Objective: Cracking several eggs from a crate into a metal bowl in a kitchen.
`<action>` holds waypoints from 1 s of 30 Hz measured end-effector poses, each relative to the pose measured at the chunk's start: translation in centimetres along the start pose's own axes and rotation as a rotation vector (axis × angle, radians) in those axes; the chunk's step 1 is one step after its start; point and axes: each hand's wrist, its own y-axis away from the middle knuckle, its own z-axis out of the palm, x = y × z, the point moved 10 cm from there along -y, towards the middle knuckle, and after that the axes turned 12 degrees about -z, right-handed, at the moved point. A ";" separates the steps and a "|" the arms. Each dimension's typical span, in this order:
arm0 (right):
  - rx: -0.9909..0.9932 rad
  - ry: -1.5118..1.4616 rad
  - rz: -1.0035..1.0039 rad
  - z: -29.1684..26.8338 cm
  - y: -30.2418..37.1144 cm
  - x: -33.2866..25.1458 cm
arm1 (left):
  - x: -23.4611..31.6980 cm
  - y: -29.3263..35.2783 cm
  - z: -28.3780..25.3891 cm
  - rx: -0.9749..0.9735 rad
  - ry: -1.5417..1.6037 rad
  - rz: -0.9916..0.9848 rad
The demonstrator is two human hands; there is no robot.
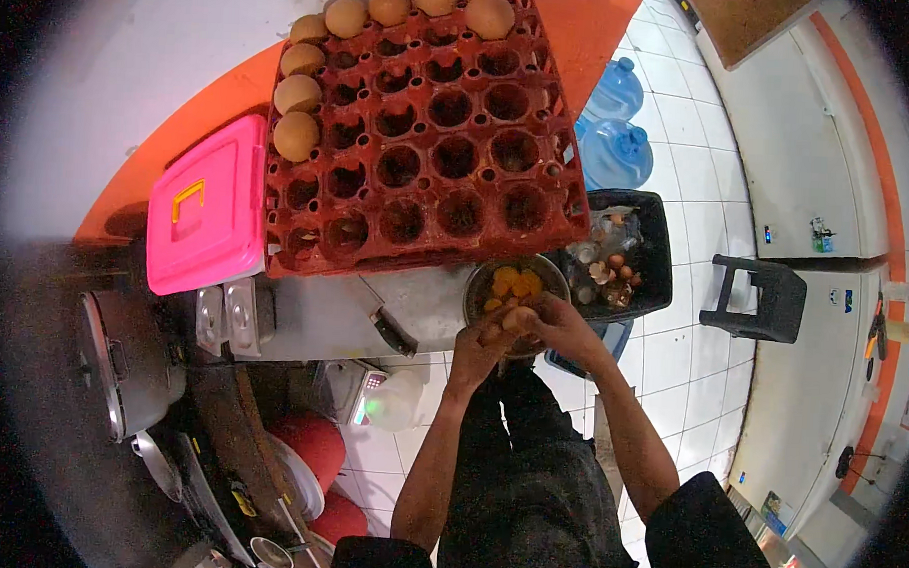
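Observation:
Both of my hands are closed around a brown egg, low over a round metal bowl. My left hand grips it from the left, and my right hand from the right. Whether the shell is cracked I cannot tell, as fingers cover much of it. Several orange yolks lie in the bowl. Just beyond stands a dark red egg tray, with brown eggs along its far and left edges and bare cups elsewhere.
A black bin with broken shells stands right of the bowl. On the counter, a knife lies left of my hands, near a pink-lidded box. A large pot is farther left. A black stool and blue water bottles stand on the right.

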 end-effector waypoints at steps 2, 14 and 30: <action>-0.106 0.007 -0.018 0.8 0.1 -1.0 | -0.5 0.0 -0.4 -0.024 0.092 -0.101; -0.154 0.092 -0.107 1.7 0.1 -2.6 | 3.1 0.4 -1.7 0.103 -0.155 0.276; 0.146 0.044 -0.212 -2.3 1.2 -5.5 | 8.0 2.4 0.8 0.296 -0.417 0.508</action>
